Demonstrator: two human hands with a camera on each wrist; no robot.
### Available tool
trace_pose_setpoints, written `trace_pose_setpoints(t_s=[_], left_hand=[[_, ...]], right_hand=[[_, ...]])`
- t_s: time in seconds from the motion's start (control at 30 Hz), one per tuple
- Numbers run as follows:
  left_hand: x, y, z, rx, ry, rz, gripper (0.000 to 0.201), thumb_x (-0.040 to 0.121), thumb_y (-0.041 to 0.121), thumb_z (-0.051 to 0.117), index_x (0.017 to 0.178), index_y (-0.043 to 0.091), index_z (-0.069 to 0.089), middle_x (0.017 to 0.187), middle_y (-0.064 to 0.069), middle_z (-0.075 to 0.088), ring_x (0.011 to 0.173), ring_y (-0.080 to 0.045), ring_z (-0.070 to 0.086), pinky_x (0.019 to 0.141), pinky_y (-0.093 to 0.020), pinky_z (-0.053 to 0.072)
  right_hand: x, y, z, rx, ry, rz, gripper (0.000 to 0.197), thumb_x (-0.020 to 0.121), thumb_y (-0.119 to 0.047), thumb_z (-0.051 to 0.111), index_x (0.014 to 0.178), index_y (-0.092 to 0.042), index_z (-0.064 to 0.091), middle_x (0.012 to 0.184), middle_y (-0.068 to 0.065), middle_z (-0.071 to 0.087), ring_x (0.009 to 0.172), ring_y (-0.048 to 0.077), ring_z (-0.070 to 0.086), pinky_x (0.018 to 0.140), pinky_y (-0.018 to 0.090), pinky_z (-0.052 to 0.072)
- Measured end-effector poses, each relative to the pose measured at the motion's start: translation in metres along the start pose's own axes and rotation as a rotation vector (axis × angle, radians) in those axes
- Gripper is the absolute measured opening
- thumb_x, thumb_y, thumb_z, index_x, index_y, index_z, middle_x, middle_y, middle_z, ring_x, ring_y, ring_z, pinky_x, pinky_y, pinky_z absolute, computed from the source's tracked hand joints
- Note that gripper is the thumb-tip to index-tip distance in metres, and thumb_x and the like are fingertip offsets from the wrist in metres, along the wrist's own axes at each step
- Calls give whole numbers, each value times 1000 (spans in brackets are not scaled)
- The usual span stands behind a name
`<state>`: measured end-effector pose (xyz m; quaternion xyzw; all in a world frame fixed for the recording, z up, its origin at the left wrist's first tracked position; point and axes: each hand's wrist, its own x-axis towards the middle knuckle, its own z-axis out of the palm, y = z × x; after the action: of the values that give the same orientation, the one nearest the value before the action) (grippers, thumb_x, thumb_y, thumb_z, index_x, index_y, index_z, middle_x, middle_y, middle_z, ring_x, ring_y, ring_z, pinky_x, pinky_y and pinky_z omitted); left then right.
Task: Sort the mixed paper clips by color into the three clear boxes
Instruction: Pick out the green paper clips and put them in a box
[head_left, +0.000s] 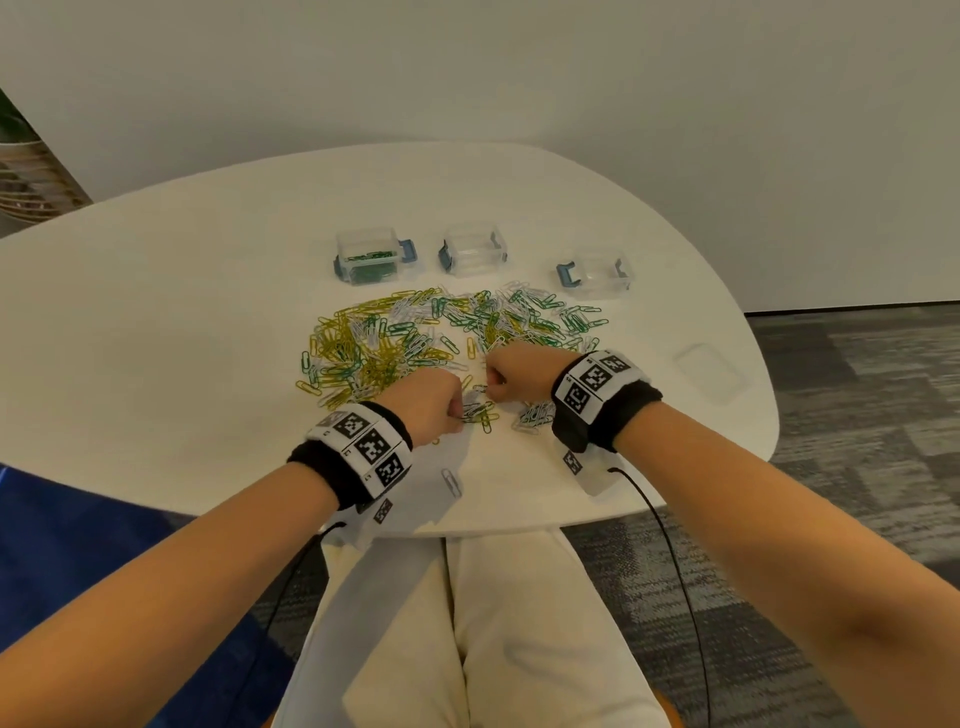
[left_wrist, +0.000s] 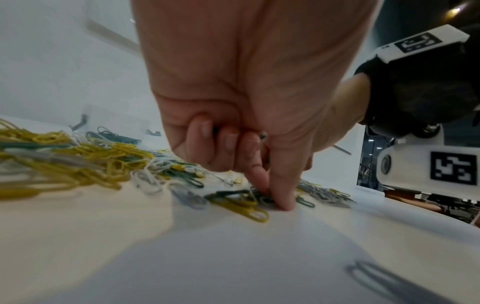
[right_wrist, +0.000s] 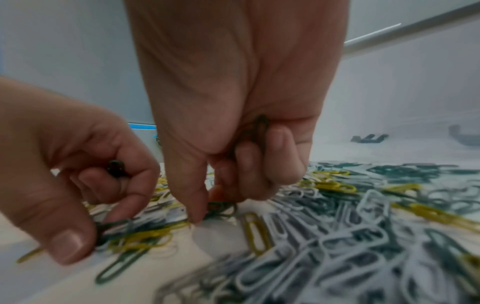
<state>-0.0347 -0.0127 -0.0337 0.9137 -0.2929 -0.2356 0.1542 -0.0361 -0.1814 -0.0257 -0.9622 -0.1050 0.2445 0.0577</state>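
A mixed pile of yellow, green and white paper clips is spread over the white table. Behind it stand three clear boxes: the left box holds green clips, while the middle box and the right box look empty. My left hand is at the pile's near edge. It keeps green clips in its curled fingers and pinches another green clip on the table. My right hand is just beside it, holding green clips in its palm and pinching one below.
A clear lid lies flat near the table's right edge. A single white clip lies alone close to the front edge. A small heap of white clips sits by my right wrist. A blue seat is at the left.
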Motion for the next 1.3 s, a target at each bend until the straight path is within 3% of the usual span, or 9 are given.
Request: trace_pose_setpoints(t_s=[0.13, 0.3, 0.4, 0.57, 0.7, 0.8, 0.97, 1.17, 1.3], left_hand=[[-7, -13, -4, -117, 56, -20, 19, 80, 23, 73, 89, 17, 58, 84, 4, 49, 77, -17, 50, 59, -23, 38], [-18, -14, -3, -72, -3, 12, 17, 80, 19, 71, 89, 20, 58, 94, 4, 52, 88, -20, 58, 69, -29, 46], [-17, -11, -2, -14, -20, 37, 16, 81, 17, 69, 94, 18, 59, 93, 5, 51, 88, -19, 57, 72, -29, 46], [-9, -12, 0, -22, 51, 49, 11, 86, 25, 64, 94, 20, 57, 81, 8, 50, 76, -17, 57, 62, -27, 41], [-3, -17, 1, 30, 45, 63, 8, 87, 21, 63, 92, 18, 57, 85, 6, 52, 78, -16, 53, 62, -25, 37], [-1, -26, -7, -28, 96, 36, 6, 87, 17, 64, 91, 15, 60, 83, 4, 55, 78, -16, 53, 64, -25, 42], [-7, -28, -18, -297, 154, 11, 9, 91, 21, 59, 90, 12, 60, 66, 7, 47, 61, -10, 43, 58, -23, 35], [-6, -22, -11, -1331, -60, -187, 20, 91, 10, 31, 73, 17, 36, 62, -2, 41, 52, -13, 32, 43, -22, 24], [-3, -26, -10, -1514, -67, -218, 19, 85, 9, 30, 73, 13, 45, 64, -5, 46, 53, -16, 38, 42, -22, 29]], right_hand=[[-14, 16, 4, 313, 62, 32, 23, 95, -26, 49, 74, -17, 45, 69, -2, 47, 59, 13, 41, 54, 22, 34], [-38, 23, 22, 1907, -47, -150, 18, 79, -19, 46, 69, -19, 32, 66, 0, 40, 47, 9, 24, 38, 20, 14], [-36, 16, 36, 2128, -62, -123, 24, 86, -29, 49, 71, -21, 33, 71, -1, 42, 47, 7, 25, 34, 16, 17], [-32, 1, 41, 1401, 80, 140, 28, 96, -31, 56, 74, -13, 53, 58, -2, 32, 42, 8, 25, 36, 19, 22], [-32, -6, 33, 525, 209, 177, 25, 92, -31, 60, 75, -14, 61, 69, -2, 55, 60, 8, 49, 64, 23, 37], [-36, 8, 25, 541, 333, 245, 13, 90, -27, 63, 89, -13, 63, 89, -4, 57, 79, 10, 51, 71, 23, 38], [-42, 17, 20, 525, 314, 199, 9, 85, -19, 68, 92, -12, 68, 76, -16, 49, 65, -2, 43, 55, 14, 31], [-44, 0, 20, 460, 278, 68, 9, 83, -14, 69, 91, -16, 68, 64, -8, 48, 54, 4, 42, 53, 18, 34], [-64, 5, 5, 344, 102, 29, 14, 80, -17, 74, 93, -15, 69, 68, -12, 47, 59, 2, 42, 55, 17, 32]])
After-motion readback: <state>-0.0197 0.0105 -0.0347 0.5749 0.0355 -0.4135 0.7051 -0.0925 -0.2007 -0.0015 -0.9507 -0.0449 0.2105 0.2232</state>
